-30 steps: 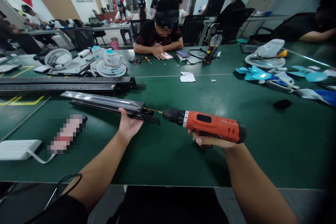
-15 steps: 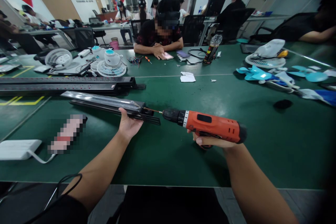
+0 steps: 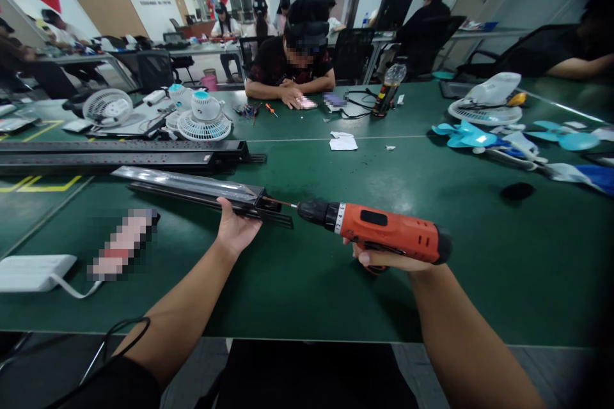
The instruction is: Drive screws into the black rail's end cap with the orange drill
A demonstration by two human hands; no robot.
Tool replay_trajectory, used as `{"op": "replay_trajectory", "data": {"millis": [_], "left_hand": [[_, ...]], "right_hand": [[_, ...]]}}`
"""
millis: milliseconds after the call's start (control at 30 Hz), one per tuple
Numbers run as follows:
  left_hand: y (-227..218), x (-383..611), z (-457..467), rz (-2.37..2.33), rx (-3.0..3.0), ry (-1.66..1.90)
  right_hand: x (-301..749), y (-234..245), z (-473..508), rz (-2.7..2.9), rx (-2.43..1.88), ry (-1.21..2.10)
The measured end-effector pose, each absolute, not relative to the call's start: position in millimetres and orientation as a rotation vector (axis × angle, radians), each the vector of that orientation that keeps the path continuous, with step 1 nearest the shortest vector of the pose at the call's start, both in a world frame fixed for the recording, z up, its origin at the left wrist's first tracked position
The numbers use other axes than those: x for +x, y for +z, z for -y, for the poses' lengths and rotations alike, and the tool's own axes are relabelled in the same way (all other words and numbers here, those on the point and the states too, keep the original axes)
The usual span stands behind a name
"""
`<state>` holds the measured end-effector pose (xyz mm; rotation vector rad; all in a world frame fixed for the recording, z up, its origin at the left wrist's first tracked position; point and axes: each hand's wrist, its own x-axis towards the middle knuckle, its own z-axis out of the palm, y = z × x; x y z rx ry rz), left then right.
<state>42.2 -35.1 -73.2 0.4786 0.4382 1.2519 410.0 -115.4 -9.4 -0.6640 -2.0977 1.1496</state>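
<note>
My right hand (image 3: 384, 259) is wrapped round the grip of an orange and black cordless drill (image 3: 388, 230), which points left. A long thin bit (image 3: 282, 202) runs from its chuck to the open end of a long black metal rail (image 3: 201, 190); how deep the tip goes is hidden. Under the rail's near end, my left hand (image 3: 236, 228) grips it, thumb up on the near side. The rail slants away to the left, and its top face shines.
Two more black rails (image 3: 119, 156) lie behind at the left. A phone (image 3: 125, 246) and a white power bank (image 3: 36, 271) are at the near left. White fans (image 3: 204, 118) and blue fan blades (image 3: 467, 134) sit farther back. A co-worker (image 3: 292, 64) leans on the table's far edge.
Almost nothing differs. The drill's rear end sits very slightly lower; both hands keep their hold and the rail stays in place.
</note>
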Motion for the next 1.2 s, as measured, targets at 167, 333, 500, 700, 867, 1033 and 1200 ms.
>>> {"op": "replay_trajectory", "data": {"millis": [167,333,500,700,867,1033,1200], "left_hand": [[-74.0,42.5,34.5,-0.412,0.483,1.259],[-75.4,41.6,33.8,-0.404,0.488,1.256],[-75.7,40.7,33.6,-0.381,0.494,1.247],[-76.9,40.4,33.6,-0.477,0.498,1.267],[-75.1,41.0,33.8,-0.462,0.488,1.257],[-74.4,39.8,34.1,-0.429,0.475,1.257],[-76.4,38.7,32.9,-0.408,0.491,1.228]], "right_hand": [[411.6,-11.6,116.6,2.063,-0.703,1.245],[412.5,-11.2,116.1,2.049,-0.702,1.326],[414.1,-12.4,115.7,2.037,-0.699,1.351],[410.7,-10.3,114.5,2.019,-0.664,1.430],[407.8,-3.8,116.6,1.970,-0.704,1.436],[408.0,-5.3,122.0,1.926,-0.832,1.326],[405.9,-9.7,124.1,1.891,-0.829,1.290]]}}
